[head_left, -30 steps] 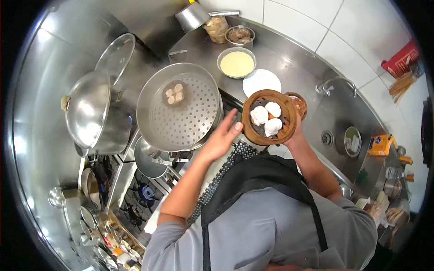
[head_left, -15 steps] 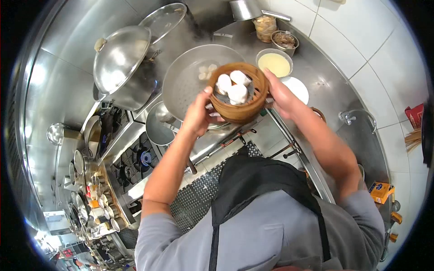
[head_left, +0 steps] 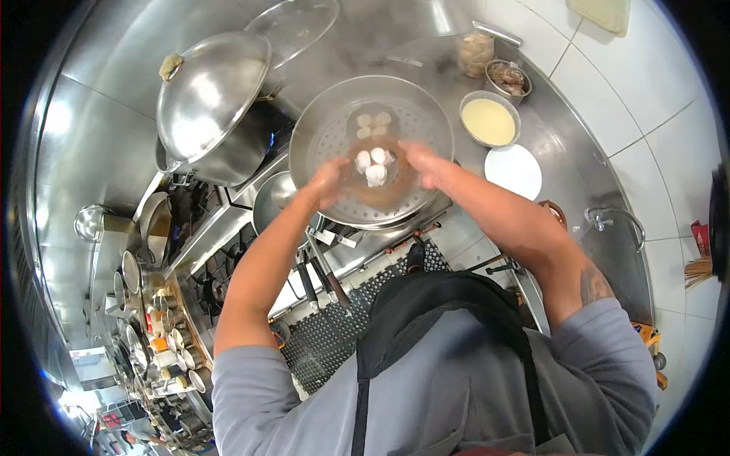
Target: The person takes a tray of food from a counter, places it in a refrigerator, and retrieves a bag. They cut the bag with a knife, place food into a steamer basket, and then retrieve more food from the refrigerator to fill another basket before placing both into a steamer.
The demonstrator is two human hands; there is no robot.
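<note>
A round bamboo steamer basket [head_left: 380,197], smeared by steam and motion, sits between my two hands. Three white buns [head_left: 376,175] are inside it. My left hand [head_left: 328,181] grips its left side, and my right hand [head_left: 426,163] holds the right side. In this view the basket overlaps the front half of a wide metal steamer pan [head_left: 296,140] with a perforated bottom. Behind it in the pan, several pale buns [head_left: 373,125] show dimly through the steam.
Left stands a large lidded pot [head_left: 217,99], with a blue flame beside it and a wok [head_left: 266,204] in front. To the right are a bowl of pale yellow liquid [head_left: 489,121], a white plate [head_left: 513,173] and a tap [head_left: 601,218]. Knife handles [head_left: 307,284] jut from the stove's front edge.
Both hands have carried the basket away from me and slightly left, over the perforated pan. It was nearer the pan's front right edge before. The camera view has shifted too.
</note>
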